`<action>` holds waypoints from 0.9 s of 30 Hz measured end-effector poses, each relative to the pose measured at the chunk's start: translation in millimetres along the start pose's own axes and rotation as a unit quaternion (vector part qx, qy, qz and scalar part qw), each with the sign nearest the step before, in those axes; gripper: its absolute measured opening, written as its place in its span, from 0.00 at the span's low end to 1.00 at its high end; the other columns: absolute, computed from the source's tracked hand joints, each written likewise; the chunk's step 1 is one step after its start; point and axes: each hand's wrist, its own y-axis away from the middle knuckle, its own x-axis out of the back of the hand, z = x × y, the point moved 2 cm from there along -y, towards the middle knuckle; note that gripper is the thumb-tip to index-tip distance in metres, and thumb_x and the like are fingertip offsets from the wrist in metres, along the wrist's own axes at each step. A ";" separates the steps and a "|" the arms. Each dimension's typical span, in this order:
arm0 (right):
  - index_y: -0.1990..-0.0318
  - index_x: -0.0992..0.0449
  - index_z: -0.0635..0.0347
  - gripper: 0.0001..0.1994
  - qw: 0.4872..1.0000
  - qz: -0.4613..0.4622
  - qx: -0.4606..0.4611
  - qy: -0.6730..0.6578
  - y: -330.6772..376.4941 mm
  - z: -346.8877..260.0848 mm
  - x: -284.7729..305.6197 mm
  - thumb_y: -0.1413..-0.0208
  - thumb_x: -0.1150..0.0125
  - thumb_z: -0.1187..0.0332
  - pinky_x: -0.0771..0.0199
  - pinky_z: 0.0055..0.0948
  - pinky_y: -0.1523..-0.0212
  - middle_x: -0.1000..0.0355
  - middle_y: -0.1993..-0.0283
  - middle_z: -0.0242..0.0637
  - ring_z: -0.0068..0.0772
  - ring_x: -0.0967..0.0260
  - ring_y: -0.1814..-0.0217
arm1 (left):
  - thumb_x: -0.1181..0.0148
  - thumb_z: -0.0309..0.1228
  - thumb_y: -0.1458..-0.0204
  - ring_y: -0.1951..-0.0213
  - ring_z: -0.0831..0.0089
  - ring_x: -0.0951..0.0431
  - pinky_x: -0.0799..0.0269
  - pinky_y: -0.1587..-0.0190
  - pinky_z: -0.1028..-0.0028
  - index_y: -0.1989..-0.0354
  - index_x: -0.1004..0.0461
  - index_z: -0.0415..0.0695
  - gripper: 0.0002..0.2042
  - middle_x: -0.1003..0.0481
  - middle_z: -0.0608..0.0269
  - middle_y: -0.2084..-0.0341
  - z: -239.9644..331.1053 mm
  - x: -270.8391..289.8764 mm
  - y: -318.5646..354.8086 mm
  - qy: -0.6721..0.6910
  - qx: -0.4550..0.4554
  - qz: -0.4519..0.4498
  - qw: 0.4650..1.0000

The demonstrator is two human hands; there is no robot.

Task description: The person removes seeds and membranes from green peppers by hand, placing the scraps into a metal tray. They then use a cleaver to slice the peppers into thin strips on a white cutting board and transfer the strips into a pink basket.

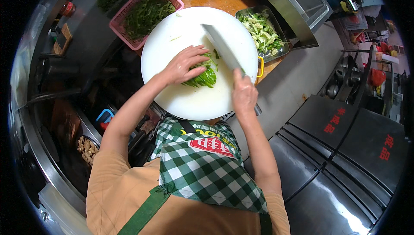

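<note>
A round white cutting board (172, 99) is in front of me. On it lies a small pile of cut green vegetable (204, 79), its exact kind unclear. My left hand (186, 64) rests over the left side of that pile, fingers stretched and spread, hiding part of it. In my right hand (244, 95) is a cleaver (224, 47), the fist closed round its handle. Its blade slants up and left over the board, to the right of the pile and apart from my left fingers. A few green scraps lie near the blade and farther back.
A pink plastic basket (116, 23) of greens stands behind left, beside a metal tray (282, 48) of sliced green vegetable at back right. A yellow handle (260, 67) juts out at the board's right edge. Steel cabinets (321, 120) are at right; ginger-like roots (87, 150) sit low left.
</note>
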 end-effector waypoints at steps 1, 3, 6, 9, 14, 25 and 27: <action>0.54 0.31 0.56 0.16 0.999 0.019 0.047 -0.006 5.5 -6.6 -1.8 0.53 0.51 0.78 0.28 0.43 0.79 0.34 0.78 0.44 0.46 0.29 0.78 | 0.44 0.47 0.50 0.36 0.56 0.45 0.52 0.35 0.52 0.42 0.35 0.48 0.27 0.41 0.53 0.39 -1.5 -2.5 18.5 -0.010 0.029 0.040 0.999; 0.55 0.30 0.55 0.16 0.996 -0.010 0.084 -0.040 17.6 -12.6 1.5 0.53 0.50 0.77 0.27 0.42 0.78 0.34 0.78 0.43 0.45 0.29 0.78 | 0.37 0.51 0.58 0.35 0.51 0.51 0.55 0.36 0.49 0.40 0.37 0.51 0.35 0.48 0.49 0.37 -1.6 -11.5 56.0 -0.082 0.080 0.097 0.989; 0.59 0.29 0.55 0.09 0.988 0.023 0.047 -0.143 32.0 -0.1 4.4 0.48 0.50 0.75 0.29 0.40 0.79 0.31 0.78 0.44 0.43 0.29 0.79 | 0.31 0.60 0.75 0.33 0.42 0.64 0.63 0.37 0.41 0.34 0.48 0.61 0.53 0.64 0.42 0.34 4.5 -19.6 85.0 -0.125 0.188 0.095 0.970; 0.63 0.30 0.58 0.05 0.928 -0.054 -0.146 -0.337 45.8 44.0 -7.5 0.41 0.50 0.68 0.34 0.31 0.84 0.31 0.83 0.39 0.34 0.33 0.84 | 0.32 0.64 0.79 0.33 0.39 0.71 0.68 0.39 0.36 0.33 0.54 0.64 0.58 0.69 0.38 0.34 15.4 -44.4 80.2 -0.120 0.266 0.135 0.947; 0.68 0.34 0.60 0.11 0.799 -0.197 -0.277 -0.496 73.0 85.0 -15.5 0.38 0.52 0.62 0.42 0.21 0.88 0.40 0.86 0.28 0.17 0.44 0.89 | 0.35 0.68 0.78 0.34 0.38 0.76 0.75 0.43 0.31 0.33 0.54 0.65 0.57 0.70 0.39 0.34 40.3 -73.8 41.5 -0.103 0.356 0.200 0.907; 0.67 0.38 0.59 0.11 0.754 -0.310 -0.193 -0.546 63.5 -30.2 -51.5 0.37 0.54 0.62 0.42 0.20 0.87 0.42 0.84 0.27 0.18 0.46 0.88 | 0.33 0.53 0.67 0.34 0.47 0.58 0.69 0.38 0.40 0.44 0.31 0.57 0.35 0.50 0.51 0.36 38.7 -64.4 27.5 -0.046 0.302 0.294 0.905; 0.66 0.38 0.58 0.10 0.740 -0.326 -0.192 -0.557 59.9 -34.3 -49.8 0.37 0.54 0.62 0.42 0.20 0.87 0.42 0.84 0.27 0.18 0.46 0.88 | 0.34 0.47 0.62 0.35 0.49 0.53 0.64 0.37 0.43 0.48 0.28 0.54 0.29 0.45 0.52 0.38 39.0 -56.5 28.1 -0.037 0.293 0.313 0.903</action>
